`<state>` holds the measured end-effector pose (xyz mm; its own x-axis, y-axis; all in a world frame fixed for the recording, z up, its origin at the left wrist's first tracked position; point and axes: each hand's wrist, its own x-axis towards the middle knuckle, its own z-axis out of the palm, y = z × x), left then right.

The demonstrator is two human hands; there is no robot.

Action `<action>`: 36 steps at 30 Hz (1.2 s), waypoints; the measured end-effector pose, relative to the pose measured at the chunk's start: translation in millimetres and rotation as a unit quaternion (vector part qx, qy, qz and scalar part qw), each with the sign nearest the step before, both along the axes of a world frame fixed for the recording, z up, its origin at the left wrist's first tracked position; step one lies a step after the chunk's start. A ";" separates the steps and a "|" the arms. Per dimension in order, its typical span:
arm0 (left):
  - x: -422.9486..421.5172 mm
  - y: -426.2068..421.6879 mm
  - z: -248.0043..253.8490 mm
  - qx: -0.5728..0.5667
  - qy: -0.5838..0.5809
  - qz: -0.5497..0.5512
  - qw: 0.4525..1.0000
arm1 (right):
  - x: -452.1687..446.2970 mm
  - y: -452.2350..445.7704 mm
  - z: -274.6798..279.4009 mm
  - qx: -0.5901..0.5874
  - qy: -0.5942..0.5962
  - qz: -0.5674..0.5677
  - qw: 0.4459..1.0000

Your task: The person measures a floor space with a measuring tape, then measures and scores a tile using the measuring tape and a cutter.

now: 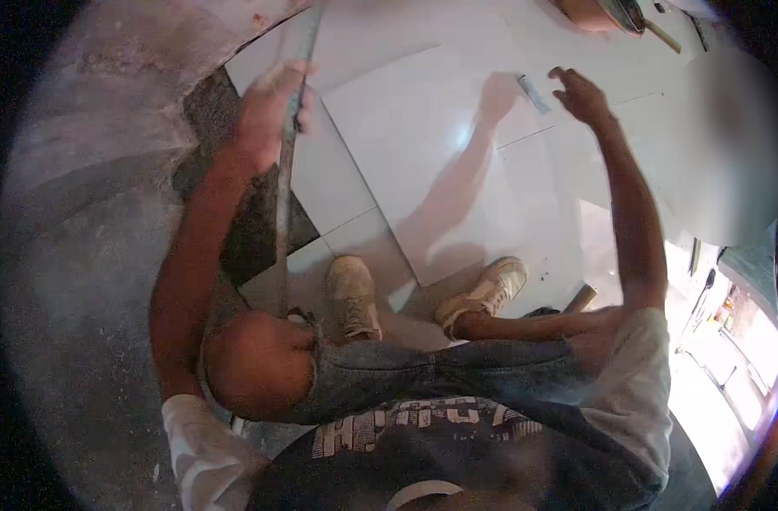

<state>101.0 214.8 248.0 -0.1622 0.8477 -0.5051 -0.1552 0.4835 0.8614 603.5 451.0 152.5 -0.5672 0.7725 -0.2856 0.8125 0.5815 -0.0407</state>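
Observation:
My left hand (269,111) is closed around a long, narrow metal bar (284,204), which runs from the top of the view down towards my left knee. To the right, my right hand (582,96) hovers over the pale floor with bent fingers spread and nothing visible in them. Just left of its fingertips lies a small bluish-grey strip (533,94); I cannot make out what it is. A large, glossy white tile (380,128) lies between my hands, at an angle over other floor tiles (346,230), and reflects my right arm.
My shoes (353,294) rest at the tile's near edge. A dark, rough patch of floor (252,234) borders the tiles on the left, beside bare concrete (82,324). A bowl-like container (602,15) is at the upper right. A short cylindrical piece (581,298) lies near my right leg.

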 end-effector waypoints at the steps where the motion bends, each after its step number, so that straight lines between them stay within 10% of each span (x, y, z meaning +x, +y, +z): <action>1: 3.4 13.3 2.1 0.025 0.013 -0.022 0.999 | -27.0 -21.9 4.6 0.000 -0.054 -0.091 0.994; 9: 39.3 3.3 -10.4 -0.023 0.120 -0.102 0.987 | -7.1 -68.5 -102.3 0.044 0.034 -0.161 0.985; 29: 32.2 35.1 14.4 0.013 0.134 -0.058 0.989 | -6.0 -70.6 -108.9 -0.054 0.123 -0.259 0.956; 36: 14.9 13.3 -21.1 -0.024 0.152 -0.074 0.985 | -75.0 -111.5 -68.1 -0.176 0.336 -0.269 0.885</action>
<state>115.9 228.1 226.9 -0.1899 0.8493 -0.4926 0.1820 0.5235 0.8323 528.5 339.5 84.3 -0.2775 0.9131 -0.2989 0.6911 -0.0264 -0.7222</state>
